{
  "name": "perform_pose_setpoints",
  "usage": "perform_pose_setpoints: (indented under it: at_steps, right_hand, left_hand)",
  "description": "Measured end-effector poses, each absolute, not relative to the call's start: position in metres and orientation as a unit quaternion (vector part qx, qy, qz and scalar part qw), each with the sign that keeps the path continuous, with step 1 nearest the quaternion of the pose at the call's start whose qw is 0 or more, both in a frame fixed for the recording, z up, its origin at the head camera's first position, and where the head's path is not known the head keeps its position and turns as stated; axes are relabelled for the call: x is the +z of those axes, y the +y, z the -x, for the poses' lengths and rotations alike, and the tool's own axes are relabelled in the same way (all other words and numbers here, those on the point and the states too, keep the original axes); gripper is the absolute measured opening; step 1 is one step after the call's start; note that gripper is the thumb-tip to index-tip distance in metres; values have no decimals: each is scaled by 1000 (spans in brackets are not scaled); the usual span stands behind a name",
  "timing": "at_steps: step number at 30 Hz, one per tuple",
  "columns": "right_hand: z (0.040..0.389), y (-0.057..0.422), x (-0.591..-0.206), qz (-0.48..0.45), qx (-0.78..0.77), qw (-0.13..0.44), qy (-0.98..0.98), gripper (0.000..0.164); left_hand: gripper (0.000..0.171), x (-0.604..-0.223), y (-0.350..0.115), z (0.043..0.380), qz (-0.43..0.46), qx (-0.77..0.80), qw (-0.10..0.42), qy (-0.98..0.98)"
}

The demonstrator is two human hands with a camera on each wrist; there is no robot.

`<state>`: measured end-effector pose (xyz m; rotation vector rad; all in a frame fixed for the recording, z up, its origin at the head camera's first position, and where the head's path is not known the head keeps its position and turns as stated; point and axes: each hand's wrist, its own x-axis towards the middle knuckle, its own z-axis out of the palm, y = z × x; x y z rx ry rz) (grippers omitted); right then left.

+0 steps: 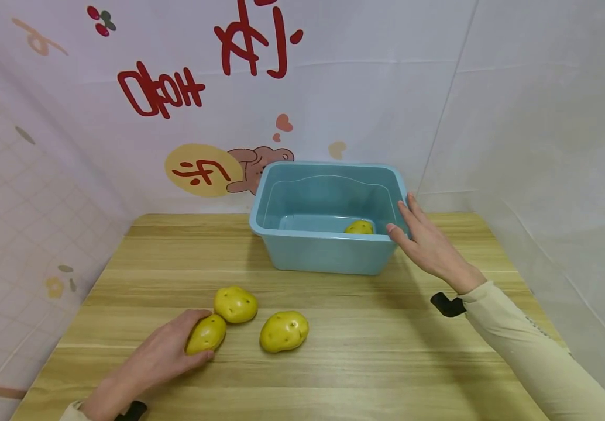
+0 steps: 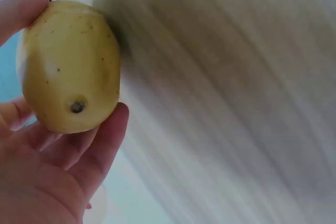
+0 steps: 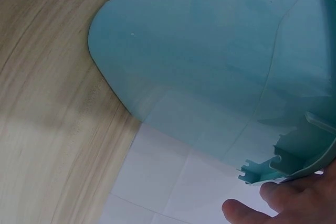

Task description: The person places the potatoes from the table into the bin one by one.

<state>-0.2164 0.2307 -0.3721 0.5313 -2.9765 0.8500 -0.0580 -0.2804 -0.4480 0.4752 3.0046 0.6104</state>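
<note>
My left hand (image 1: 168, 348) grips a yellow potato (image 1: 208, 334) low over the wooden table. In the left wrist view the thumb lies on one side of this potato (image 2: 71, 69) and the fingers on the other. Just behind it is a second potato (image 1: 236, 304), and a third potato (image 1: 284, 331) lies to the right. A light blue plastic bin (image 1: 329, 252) stands at the back, with one potato (image 1: 359, 227) on its floor. With straight fingers, my right hand (image 1: 434, 245) rests against the bin's right rim. The right wrist view shows its fingertips (image 3: 241, 214) by the rim.
The wooden table (image 1: 376, 356) reaches back to a white wall sheet (image 1: 365, 88) with red characters and a bear print. White sheets also hang at the left and right. A black wrist mount (image 1: 447, 305) sticks out beside the right sleeve.
</note>
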Motion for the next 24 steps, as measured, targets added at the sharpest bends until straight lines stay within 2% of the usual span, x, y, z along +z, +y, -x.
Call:
perform_pose_setpoints:
  at_steps: [9, 15, 24]
  right_hand:
    - [214, 230, -371, -170, 274, 0, -946, 84]
    - [215, 230, -371, -169, 273, 1, -947, 84]
    - [215, 230, -371, -168, 274, -1, -947, 83]
  left_hand:
    - [67, -422, -280, 63, -162, 197, -13, 967]
    - [67, -400, -275, 73, -189, 203, -46, 960]
    - [69, -374, -262, 91, -207, 215, -68, 952]
